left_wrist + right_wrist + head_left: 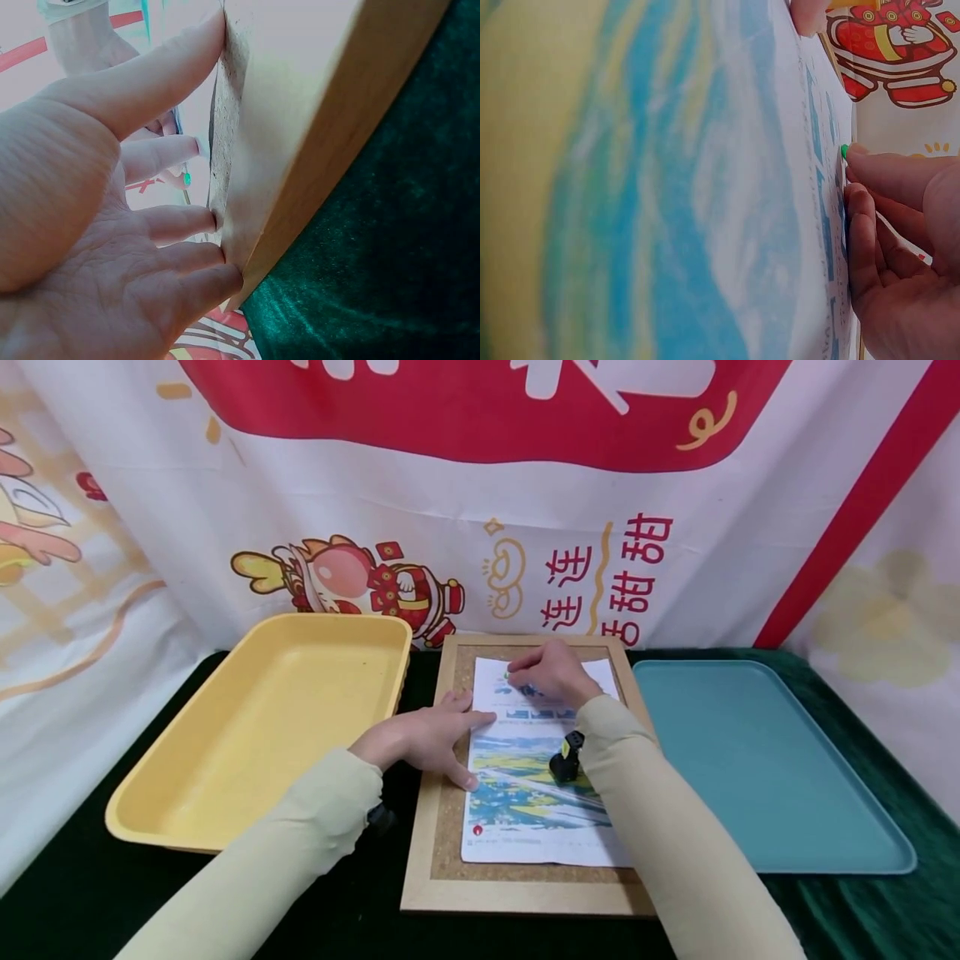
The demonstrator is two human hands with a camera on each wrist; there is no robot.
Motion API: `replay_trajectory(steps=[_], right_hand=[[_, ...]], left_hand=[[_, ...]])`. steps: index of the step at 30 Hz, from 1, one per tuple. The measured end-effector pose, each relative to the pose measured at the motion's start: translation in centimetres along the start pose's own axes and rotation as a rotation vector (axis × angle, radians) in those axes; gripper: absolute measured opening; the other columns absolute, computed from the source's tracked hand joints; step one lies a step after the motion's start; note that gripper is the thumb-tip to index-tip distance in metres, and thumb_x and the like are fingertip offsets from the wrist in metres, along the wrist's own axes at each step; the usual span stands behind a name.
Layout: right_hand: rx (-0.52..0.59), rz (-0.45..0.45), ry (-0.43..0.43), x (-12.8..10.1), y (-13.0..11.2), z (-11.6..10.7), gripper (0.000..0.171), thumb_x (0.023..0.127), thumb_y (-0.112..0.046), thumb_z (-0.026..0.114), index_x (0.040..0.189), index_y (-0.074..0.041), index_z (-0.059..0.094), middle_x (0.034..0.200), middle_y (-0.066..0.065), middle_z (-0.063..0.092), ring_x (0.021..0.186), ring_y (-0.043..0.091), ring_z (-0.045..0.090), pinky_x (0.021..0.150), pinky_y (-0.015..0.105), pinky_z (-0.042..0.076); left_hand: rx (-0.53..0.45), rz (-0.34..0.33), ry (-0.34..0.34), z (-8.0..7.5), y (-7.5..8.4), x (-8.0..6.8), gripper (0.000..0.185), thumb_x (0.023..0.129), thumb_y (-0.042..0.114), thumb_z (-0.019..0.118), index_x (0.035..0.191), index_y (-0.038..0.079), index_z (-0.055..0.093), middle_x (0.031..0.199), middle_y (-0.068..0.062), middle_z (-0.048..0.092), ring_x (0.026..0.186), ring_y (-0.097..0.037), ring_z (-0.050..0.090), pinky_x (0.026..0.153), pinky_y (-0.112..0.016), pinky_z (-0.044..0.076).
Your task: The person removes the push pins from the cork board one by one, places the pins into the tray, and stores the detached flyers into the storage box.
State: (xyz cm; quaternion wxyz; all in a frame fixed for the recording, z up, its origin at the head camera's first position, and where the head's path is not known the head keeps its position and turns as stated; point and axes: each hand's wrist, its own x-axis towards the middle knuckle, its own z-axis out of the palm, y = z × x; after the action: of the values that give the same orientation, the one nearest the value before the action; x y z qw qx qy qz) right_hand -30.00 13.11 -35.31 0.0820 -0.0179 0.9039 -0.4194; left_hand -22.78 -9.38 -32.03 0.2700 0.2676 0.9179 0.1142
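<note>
We are working at a cork board [450, 827] lying flat on the green-covered table [862, 910], midway between a yellow tray [262, 718] toward the left edge and a teal tray [757, 760] toward the right. A printed sheet [525, 793] is lying on the cork. Our left hand [427, 739] is resting with its fingers straight and spread, pressing the sheet's left edge and the board's frame. Our right hand [551, 672] is pinching a small green pushpin [844, 151] near the sheet's top edge, the grip clamped on its head. We are judging the paper light, limp and easy to crease or tear, so it is best held flat by its margins; the pin is tiny, hard and sharp, best taken by its head.
</note>
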Motion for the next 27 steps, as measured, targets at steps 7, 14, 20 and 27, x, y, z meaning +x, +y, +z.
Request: replay_trajectory(steps=[7,14,20,27], right_hand=[[-0.017,0.003,-0.002,0.06,0.08,-0.03,0.024,0.099,-0.023,0.078,0.121,-0.014,0.082,0.132,0.008,0.074,0.127,0.029,0.064,0.114,0.05,0.048],[-0.036,0.009,0.014,0.24,-0.03,0.14,0.022,0.098,-0.023,0.079,0.117,-0.016,0.084,0.133,0.006,0.075,0.128,0.029,0.063,0.115,0.05,0.047],[-0.023,-0.007,0.005,0.47,0.02,0.46,0.021,0.098,-0.021,0.079,0.117,-0.015,0.084,0.133,0.008,0.075,0.127,0.03,0.064,0.114,0.05,0.048],[-0.007,0.005,0.011,0.73,-0.18,0.48,0.019,0.097,-0.02,0.079,0.115,-0.015,0.085,0.132,0.007,0.075,0.127,0.029,0.064,0.115,0.049,0.047]], left_hand=[[0.003,0.013,-0.007,0.11,0.08,0.29,0.097,0.092,0.046,0.082,0.17,0.024,0.029,0.181,-0.014,0.0,0.168,-0.038,-0.006,0.134,-0.058,0.01],[0.002,-0.001,-0.014,0.01,0.17,0.3,0.098,0.092,0.048,0.082,0.17,0.025,0.029,0.181,-0.013,-0.001,0.168,-0.036,-0.007,0.135,-0.057,0.008],[0.001,-0.011,-0.015,0.05,0.05,0.08,0.097,0.092,0.047,0.082,0.17,0.025,0.029,0.181,-0.013,-0.001,0.168,-0.036,-0.007,0.135,-0.058,0.009],[0.009,-0.007,-0.009,-0.05,-0.08,-0.1,0.098,0.092,0.048,0.082,0.17,0.026,0.029,0.181,-0.014,-0.001,0.168,-0.036,-0.006,0.135,-0.057,0.01]])
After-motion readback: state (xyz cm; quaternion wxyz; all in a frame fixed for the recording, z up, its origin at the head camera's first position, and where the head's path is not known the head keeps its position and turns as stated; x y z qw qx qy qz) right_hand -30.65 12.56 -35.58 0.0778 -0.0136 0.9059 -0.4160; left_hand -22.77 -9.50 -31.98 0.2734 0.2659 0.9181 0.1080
